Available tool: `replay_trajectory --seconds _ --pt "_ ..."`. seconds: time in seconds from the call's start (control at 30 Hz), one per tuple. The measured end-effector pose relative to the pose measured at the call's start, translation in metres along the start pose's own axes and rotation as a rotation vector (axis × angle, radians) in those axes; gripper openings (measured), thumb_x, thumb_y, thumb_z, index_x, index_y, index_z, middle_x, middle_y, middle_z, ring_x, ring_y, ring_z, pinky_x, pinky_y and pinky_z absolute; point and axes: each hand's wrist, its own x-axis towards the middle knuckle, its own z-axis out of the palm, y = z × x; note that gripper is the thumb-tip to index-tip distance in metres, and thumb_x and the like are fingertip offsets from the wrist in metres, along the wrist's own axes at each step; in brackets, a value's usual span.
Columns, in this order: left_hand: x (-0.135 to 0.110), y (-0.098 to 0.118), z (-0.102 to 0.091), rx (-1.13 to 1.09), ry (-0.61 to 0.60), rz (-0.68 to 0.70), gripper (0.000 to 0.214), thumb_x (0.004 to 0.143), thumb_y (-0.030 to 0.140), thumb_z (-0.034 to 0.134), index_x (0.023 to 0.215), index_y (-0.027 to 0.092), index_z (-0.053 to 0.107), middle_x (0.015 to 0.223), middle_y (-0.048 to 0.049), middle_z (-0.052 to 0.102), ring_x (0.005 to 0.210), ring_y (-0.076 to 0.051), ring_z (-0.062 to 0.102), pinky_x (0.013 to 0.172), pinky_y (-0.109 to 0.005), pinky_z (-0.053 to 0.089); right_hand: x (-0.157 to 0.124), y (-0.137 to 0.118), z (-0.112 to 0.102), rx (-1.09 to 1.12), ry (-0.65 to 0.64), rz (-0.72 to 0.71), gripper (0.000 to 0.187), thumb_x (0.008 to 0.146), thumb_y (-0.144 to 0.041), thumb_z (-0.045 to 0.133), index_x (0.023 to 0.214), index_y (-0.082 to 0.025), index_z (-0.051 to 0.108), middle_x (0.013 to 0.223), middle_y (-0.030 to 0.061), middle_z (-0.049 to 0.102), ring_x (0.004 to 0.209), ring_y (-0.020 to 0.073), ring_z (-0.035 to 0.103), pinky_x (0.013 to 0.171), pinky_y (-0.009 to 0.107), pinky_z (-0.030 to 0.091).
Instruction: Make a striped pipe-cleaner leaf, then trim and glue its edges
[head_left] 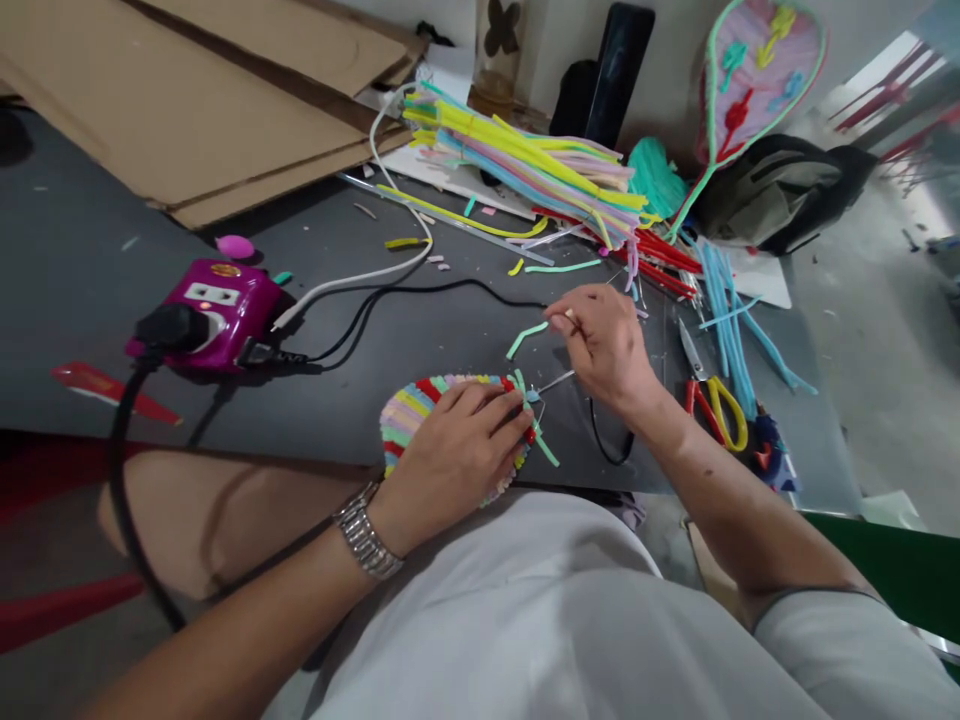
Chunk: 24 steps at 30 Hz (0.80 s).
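Note:
A rounded panel of striped, fuzzy pipe cleaners lies at the table's front edge. Across it rests my left hand, fingers lying flat and slightly bent over its right part. Green pipe cleaner ends and a small light-blue piece stick out at the panel's right tip. To the right and above, my right hand is closed in a pinch; a small pale bit shows at its fingertips, but its kind is unclear. Below that hand a thin metal rod points toward the panel, its other end hidden.
A purple power adapter with a black cable stands left. Behind lie cardboard sheets and a bundle of coloured pipe cleaners. Scissors and blue pipe cleaners lie right. A decorated pink fan leans behind.

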Motion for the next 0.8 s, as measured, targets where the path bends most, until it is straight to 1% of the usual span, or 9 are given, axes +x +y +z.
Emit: replay_trajectory --seconds 0.07,0.1,0.13,0.2,0.3,0.43,0.57,0.67,0.8 --pt "0.000 0.000 0.000 0.002 -0.007 -0.007 0.028 0.103 0.026 0.051 0.125 0.019 0.065 0.133 -0.0091 0.066 0.120 -0.030 0.056 0.103 -0.049 0.049 0.002 -0.007 0.001 0.053 -0.022 -0.018 0.030 0.101 -0.028 0.040 0.105 -0.020 0.068 0.088 0.0066 0.068 0.090 0.0207 0.061 0.086 0.034 0.045" --pt "0.000 0.000 0.000 0.003 -0.007 -0.007 0.028 0.102 0.026 0.052 0.125 0.019 0.065 0.133 -0.0093 0.066 0.120 -0.030 0.056 0.104 -0.049 0.048 0.002 -0.010 0.002 0.094 -0.069 -0.014 0.032 0.102 -0.029 0.037 0.108 -0.019 0.067 0.086 0.0056 0.067 0.085 0.0188 0.060 0.082 0.032 0.045" --pt "-0.001 0.000 0.000 0.002 -0.002 -0.003 0.028 0.102 0.026 0.053 0.125 0.018 0.066 0.132 -0.0097 0.066 0.119 -0.030 0.056 0.104 -0.049 0.048 0.002 -0.013 0.004 0.121 -0.130 -0.015 0.032 0.103 -0.029 0.037 0.107 -0.019 0.067 0.085 0.0050 0.066 0.081 0.0174 0.060 0.079 0.030 0.045" --pt "-0.001 -0.001 0.001 0.006 0.001 0.005 0.028 0.100 0.025 0.056 0.125 0.016 0.066 0.129 -0.0104 0.067 0.118 -0.031 0.056 0.103 -0.050 0.048 0.001 -0.018 0.010 0.111 -0.276 -0.041 0.025 0.099 -0.026 0.044 0.097 -0.018 0.068 0.088 0.0053 0.067 0.081 0.0166 0.059 0.077 0.028 0.043" --pt "-0.001 -0.001 0.003 0.026 -0.005 0.007 0.030 0.098 0.024 0.058 0.126 0.016 0.066 0.124 -0.0106 0.068 0.115 -0.031 0.056 0.102 -0.050 0.049 0.001 -0.026 0.019 -0.030 -0.434 -0.058 0.013 0.088 -0.018 0.055 0.086 -0.018 0.067 0.091 0.0057 0.066 0.083 0.0175 0.058 0.076 0.028 0.040" --pt "-0.001 0.001 0.002 0.041 -0.002 0.000 0.031 0.097 0.023 0.058 0.126 0.016 0.066 0.124 -0.0103 0.068 0.115 -0.030 0.056 0.103 -0.049 0.049 0.005 -0.036 0.021 -0.222 -0.527 -0.027 0.013 0.088 -0.017 0.055 0.083 -0.018 0.067 0.091 0.0051 0.064 0.080 0.0174 0.055 0.069 0.028 0.034" --pt "0.000 0.002 0.001 0.033 0.000 -0.006 0.029 0.098 0.023 0.057 0.124 0.017 0.066 0.121 -0.0108 0.068 0.114 -0.030 0.057 0.099 -0.048 0.050 0.006 -0.042 0.019 -0.275 -0.569 -0.007 0.015 0.089 -0.017 0.054 0.083 -0.018 0.067 0.091 0.0052 0.064 0.080 0.0171 0.055 0.069 0.029 0.033" --pt "0.000 0.001 0.002 0.025 0.008 0.000 0.028 0.098 0.023 0.057 0.123 0.016 0.066 0.121 -0.0112 0.069 0.113 -0.030 0.057 0.099 -0.047 0.050 0.005 -0.040 0.018 -0.249 -0.532 0.025 0.014 0.087 -0.016 0.053 0.082 -0.018 0.067 0.089 0.0050 0.065 0.080 0.0173 0.055 0.069 0.028 0.033" --pt "-0.001 0.000 0.003 0.017 0.006 -0.002 0.026 0.099 0.023 0.056 0.121 0.015 0.067 0.121 -0.0113 0.069 0.115 -0.030 0.057 0.099 -0.048 0.049 0.002 -0.032 0.021 -0.127 -0.484 0.094 0.011 0.083 -0.015 0.054 0.076 -0.018 0.063 0.080 0.0024 0.065 0.073 0.0153 0.054 0.066 0.027 0.032"
